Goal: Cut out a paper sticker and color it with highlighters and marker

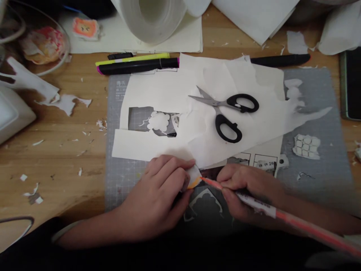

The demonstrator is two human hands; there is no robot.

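My left hand [166,190] is closed on a small white paper cutout [194,176] with a patch of orange along its lower edge. A long orange-red marker [254,203] is gripped in my right hand [245,188], and its tip touches the cutout's right side. Just beyond my hands, black-handled scissors [225,107] lie with their blades slightly apart on white paper sheets [155,82]. One sheet has a window cut in it, where a scalloped white paper piece [158,121] shows. Under everything is a grey cutting mat [313,195].
Black and yellow markers [138,66] lie at the mat's top edge, a black pen [282,60] to their right. A large tape roll [153,17] stands behind. Paper scraps [66,101] litter the wood at left. A phone [351,82] lies at right.
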